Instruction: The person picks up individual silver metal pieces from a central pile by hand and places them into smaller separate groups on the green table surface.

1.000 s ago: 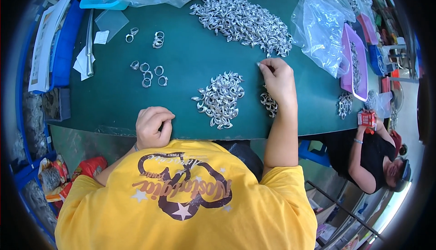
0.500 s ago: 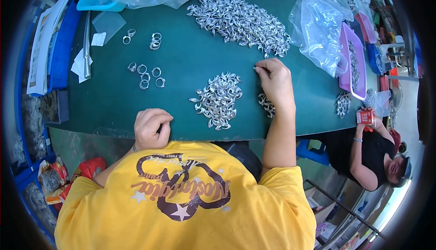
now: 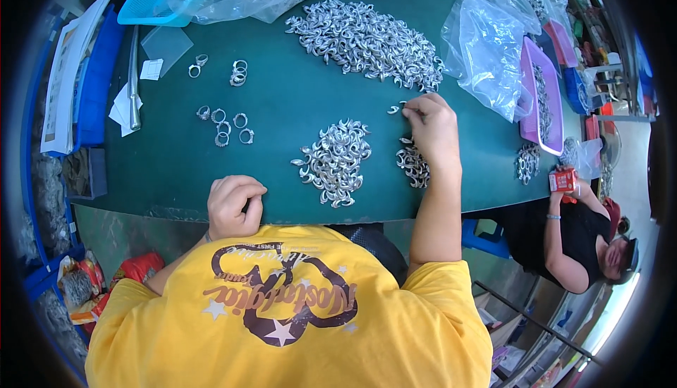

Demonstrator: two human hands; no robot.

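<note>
My right hand [image 3: 431,131] is over the green table, its thumb and fingers pinched together. Whatever lies between those fingertips is too small to make out. Just left of them lies a loose silvery crescent-shaped metal piece [image 3: 393,110]. A small pile of similar pieces [image 3: 414,167] sits under my right wrist, partly covered by it. Another pile of crescent pieces [image 3: 334,164] lies in front of me, and a larger heap [image 3: 367,42] spreads farther back. My left hand [image 3: 235,206] rests at the near table edge, fingers curled, with nothing seen in it.
Several metal rings [image 3: 221,128] stand in groups at the left. A blue basket [image 3: 151,4] and plastic bags lie at the back. At the right are a clear bag [image 3: 486,50], a purple tray [image 3: 550,116] of metal parts, and a seated person [image 3: 575,247] holding a red box.
My right fingertips have shifted slightly right, and a loose crescent piece now shows beside them. My left hand stays curled in place. The whole view has shifted a little.
</note>
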